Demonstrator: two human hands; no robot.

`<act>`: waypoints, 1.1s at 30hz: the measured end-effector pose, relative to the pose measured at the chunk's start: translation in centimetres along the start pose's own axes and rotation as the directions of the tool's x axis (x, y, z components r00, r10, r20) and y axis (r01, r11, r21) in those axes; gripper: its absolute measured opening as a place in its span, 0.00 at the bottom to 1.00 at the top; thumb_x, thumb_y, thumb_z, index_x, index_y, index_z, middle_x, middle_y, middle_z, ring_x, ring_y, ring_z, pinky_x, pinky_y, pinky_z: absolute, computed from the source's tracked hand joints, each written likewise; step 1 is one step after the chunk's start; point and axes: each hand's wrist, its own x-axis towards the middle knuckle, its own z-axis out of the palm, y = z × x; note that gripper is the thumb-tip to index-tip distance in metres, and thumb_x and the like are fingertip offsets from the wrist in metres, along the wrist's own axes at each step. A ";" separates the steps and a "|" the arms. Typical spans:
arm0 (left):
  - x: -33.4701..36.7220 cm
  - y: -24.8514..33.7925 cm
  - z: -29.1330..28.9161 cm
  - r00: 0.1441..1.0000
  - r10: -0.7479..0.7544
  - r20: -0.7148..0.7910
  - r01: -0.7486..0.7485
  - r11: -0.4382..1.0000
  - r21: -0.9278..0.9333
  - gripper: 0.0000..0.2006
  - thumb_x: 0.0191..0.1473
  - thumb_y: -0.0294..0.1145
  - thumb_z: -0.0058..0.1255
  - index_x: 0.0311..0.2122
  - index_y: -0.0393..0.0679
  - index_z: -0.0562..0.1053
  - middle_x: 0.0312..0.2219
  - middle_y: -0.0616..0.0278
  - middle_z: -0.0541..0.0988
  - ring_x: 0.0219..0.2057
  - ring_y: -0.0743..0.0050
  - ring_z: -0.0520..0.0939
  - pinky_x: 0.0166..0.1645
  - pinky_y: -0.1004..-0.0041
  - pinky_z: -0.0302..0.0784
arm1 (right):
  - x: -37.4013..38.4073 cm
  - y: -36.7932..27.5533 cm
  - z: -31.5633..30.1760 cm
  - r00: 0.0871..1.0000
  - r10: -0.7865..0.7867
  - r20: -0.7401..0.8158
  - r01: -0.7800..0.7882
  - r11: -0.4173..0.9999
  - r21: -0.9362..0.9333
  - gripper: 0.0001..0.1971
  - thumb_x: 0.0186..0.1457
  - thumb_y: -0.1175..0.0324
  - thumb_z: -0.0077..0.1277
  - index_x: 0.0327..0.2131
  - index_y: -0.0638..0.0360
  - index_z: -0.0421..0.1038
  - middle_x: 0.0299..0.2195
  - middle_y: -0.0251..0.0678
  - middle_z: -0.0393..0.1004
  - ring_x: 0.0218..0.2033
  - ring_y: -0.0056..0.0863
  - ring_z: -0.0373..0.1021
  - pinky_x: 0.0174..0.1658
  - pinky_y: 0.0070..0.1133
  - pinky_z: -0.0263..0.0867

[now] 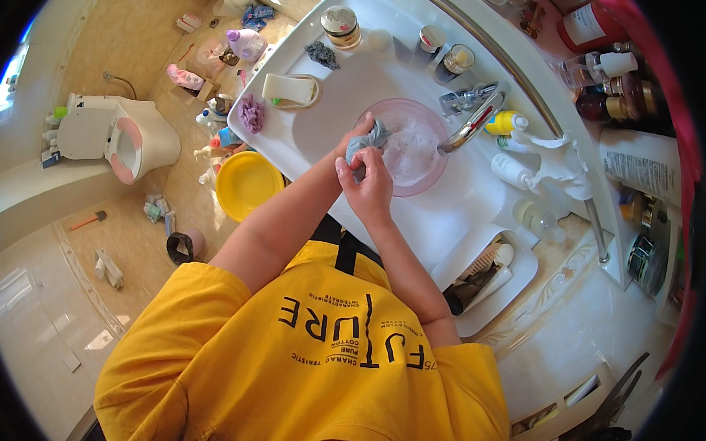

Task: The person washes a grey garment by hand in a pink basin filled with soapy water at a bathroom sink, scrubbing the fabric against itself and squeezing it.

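From the head view, here we are at the white sink counter (441, 215), and both bare hands are busy with a bunched, wet-looking grey-blue cloth (356, 147). It's held up at the left rim of a round, translucent pink plastic basin (431, 179) full of white suds (407, 148). The left hand (353, 138) wraps the cloth from its far-left side; the right hand (369, 186) is closed on the near side, fingers curled and pressed into the fabric.

Around them it's crowded! The curved chrome faucet (475, 119) leans in from the right, its spout tip right by the basin's rim. Over left sit a soap dish with a pale block (289, 90), a purple mesh puff (251, 113) and a dark grey scrubber (322, 55). Two dark-filled glasses stand behind, and a yellow bottle (505, 122) waits beyond the faucet. Down on the floor: a bright yellow plastic bowl (250, 188) (hard to miss, matching the shirt).

Now the tricky bits: the left fingertips are partly lost behind the cloth, foam covers the basin's bottom, and the shelf bottles at far right are crowded and partly cut off. The dark shape (608, 413) at lower right? Can't make it out.
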 end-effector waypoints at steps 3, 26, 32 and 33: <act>1.4 -1.5 -0.7 0.994 0.095 -0.053 -0.098 0.994 -0.058 0.21 0.47 0.57 0.39 0.21 0.48 0.64 0.17 0.68 0.65 0.20 0.78 0.66 0.23 0.77 0.63 | 0.4 -0.3 0.4 0.998 -0.059 -0.037 0.056 0.995 -0.085 0.11 0.42 0.65 0.51 0.20 0.56 0.58 0.17 0.31 0.62 0.18 0.34 0.62 0.21 0.26 0.60; -0.5 -3.4 0.3 0.880 -0.162 -0.446 0.129 0.986 -0.104 0.24 0.50 0.43 0.39 0.50 0.43 0.55 0.47 0.54 0.60 0.50 0.55 0.59 0.50 0.56 0.58 | 2.1 17.0 -2.8 0.964 0.228 0.138 -0.102 0.794 -0.599 0.15 0.44 0.66 0.48 0.38 0.56 0.64 0.41 0.40 0.62 0.40 0.41 0.61 0.41 0.30 0.59; -0.5 -4.5 -2.2 0.918 -0.203 -0.340 0.215 0.977 0.000 0.19 0.49 0.40 0.41 0.46 0.45 0.62 0.46 0.56 0.60 0.47 0.58 0.61 0.50 0.59 0.59 | -0.8 18.9 -1.7 0.759 0.473 0.448 0.065 0.629 -0.774 0.21 0.42 0.72 0.40 0.45 0.59 0.59 0.48 0.46 0.53 0.47 0.44 0.55 0.48 0.32 0.55; -0.1 -4.7 -2.5 0.919 -0.206 -0.335 0.221 0.975 0.005 0.19 0.49 0.40 0.41 0.45 0.45 0.63 0.46 0.57 0.60 0.47 0.59 0.62 0.50 0.59 0.59 | -1.0 20.3 -2.0 0.746 0.474 0.467 0.091 0.622 -0.777 0.21 0.42 0.71 0.41 0.44 0.59 0.60 0.48 0.46 0.54 0.46 0.44 0.55 0.47 0.32 0.55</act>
